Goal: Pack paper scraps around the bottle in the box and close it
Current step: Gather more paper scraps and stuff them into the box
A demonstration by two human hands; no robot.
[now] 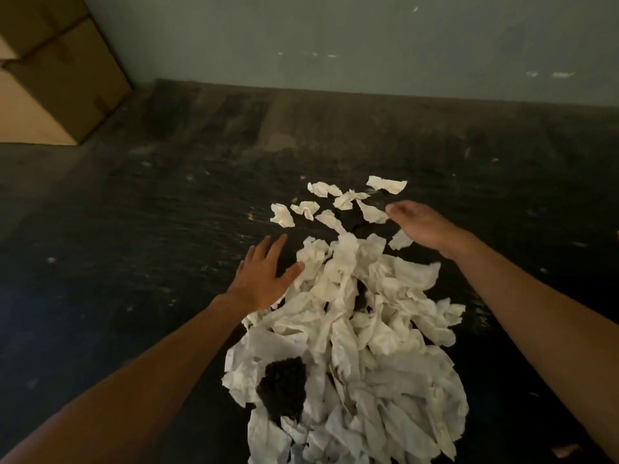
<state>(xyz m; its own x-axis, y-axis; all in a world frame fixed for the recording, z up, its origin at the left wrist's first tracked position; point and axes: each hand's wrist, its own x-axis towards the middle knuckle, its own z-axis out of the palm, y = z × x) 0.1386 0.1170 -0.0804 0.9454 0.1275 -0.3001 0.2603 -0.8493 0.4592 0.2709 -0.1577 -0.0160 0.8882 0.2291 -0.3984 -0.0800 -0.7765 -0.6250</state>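
A big heap of crumpled white paper scraps (355, 346) lies on the dark floor in front of me. Several loose scraps (330, 205) are scattered just beyond it. My left hand (264, 276) is flat with fingers spread, its thumb touching the heap's left edge. My right hand (418, 226) reaches over the far right side, fingers extended beside a loose scrap, holding nothing. No bottle and no open box show in this view.
Stacked cardboard boxes (57, 72) stand at the far left against a pale green wall (335, 38). The dark worn floor (150, 212) stretches left and behind the paper.
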